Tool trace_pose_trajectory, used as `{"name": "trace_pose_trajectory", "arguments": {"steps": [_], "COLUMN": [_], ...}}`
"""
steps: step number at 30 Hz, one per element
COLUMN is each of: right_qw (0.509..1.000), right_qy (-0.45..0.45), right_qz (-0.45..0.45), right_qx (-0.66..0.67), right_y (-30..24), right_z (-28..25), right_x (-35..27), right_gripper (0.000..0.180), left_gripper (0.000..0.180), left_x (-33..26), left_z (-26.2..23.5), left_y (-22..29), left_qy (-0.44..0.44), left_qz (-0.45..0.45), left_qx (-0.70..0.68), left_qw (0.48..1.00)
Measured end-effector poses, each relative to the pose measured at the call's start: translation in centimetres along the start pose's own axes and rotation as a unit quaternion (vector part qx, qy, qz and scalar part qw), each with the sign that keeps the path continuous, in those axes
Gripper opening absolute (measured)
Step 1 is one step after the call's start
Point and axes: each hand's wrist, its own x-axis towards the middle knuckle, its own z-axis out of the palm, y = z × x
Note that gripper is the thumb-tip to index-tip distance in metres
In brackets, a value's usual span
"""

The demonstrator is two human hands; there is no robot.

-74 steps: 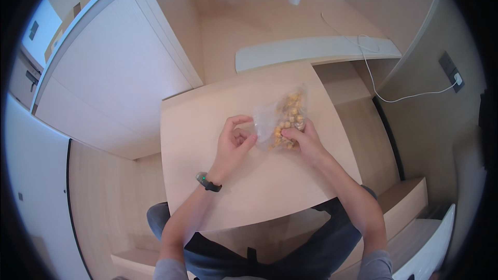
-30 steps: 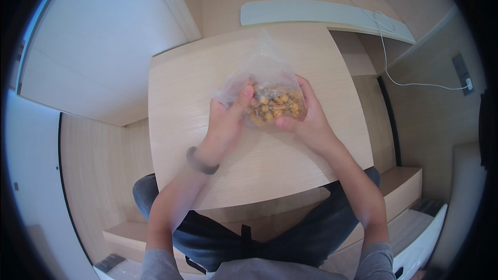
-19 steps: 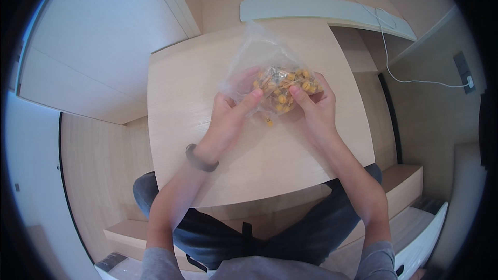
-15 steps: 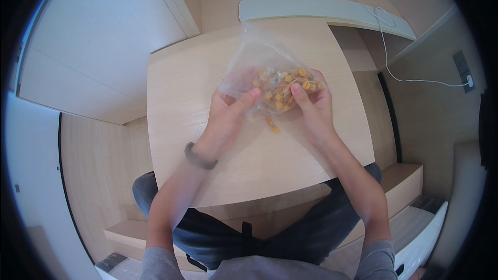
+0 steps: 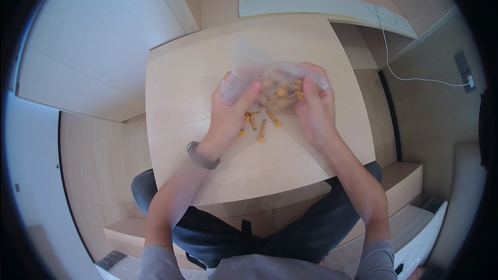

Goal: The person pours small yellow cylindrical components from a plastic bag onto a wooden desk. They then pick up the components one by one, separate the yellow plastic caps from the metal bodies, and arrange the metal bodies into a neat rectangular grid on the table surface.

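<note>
A tall, flat, pale cabinet panel (image 5: 101,46) stood at ten o'clock. At one o'clock lay a long, curved, whitish board (image 5: 311,4), crossed by a thin white cable (image 5: 407,78) plugged into a dark grey wall socket (image 5: 460,62) toward three o'clock.

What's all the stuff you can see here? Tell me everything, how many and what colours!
clear plastic bag: one, see-through and whitish, held between both hands
pieces in the bag: too jumbled to count, yellow, inside the bag
loose pieces: about five, some overlapping, yellow with darker tips, just below the bag
table: one, pale wood, under the hands
curved panel: one, whitish, beyond the table
cable: one, white, at the right
wall socket: one, dark, right wall
cabinet: one, whitish, at the left
trousers: one pair, dark blue, below the table edge
wristband: one, black, left wrist
left hand: one, bare, bag's left side
right hand: one, bare, bag's right side
</note>
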Motion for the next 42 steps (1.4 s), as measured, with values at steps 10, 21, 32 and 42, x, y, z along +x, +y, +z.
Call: {"name": "trace_pose_trajectory", "arguments": {"steps": [10, 21, 32, 42], "right_qw": [0.978, 0.994, 0.974, 0.984], "right_qy": [0.000, 0.080, -0.034, 0.044], "right_qz": [0.048, 0.039, 0.026, -0.051], "right_qx": [-0.203, -0.061, -0.221, -0.167], "right_y": [-0.5, -0.9, 0.3, -0.4], "right_z": [1.2, 1.0, 0.2, 0.4], "right_x": [-0.2, 1.0, 0.5, 1.3], "right_gripper": [0.038, 0.041, 0.061, 0.031], "left_gripper": [0.031, 0.075, 0.037, 0.044], "left_x": [-0.3, -0.5, 0.0, -0.2], "left_z": [-0.5, 0.6, 0.2, 0.0], "left_y": [0.4, 0.6, 0.1, -0.5], "left_qy": [0.000, -0.102, 0.000, -0.058], "left_qz": [0.000, 0.003, 0.016, 0.029], "left_qx": [0.017, 0.241, 0.119, 0.279], "left_qw": [1.000, 0.965, 0.993, 0.958]}}
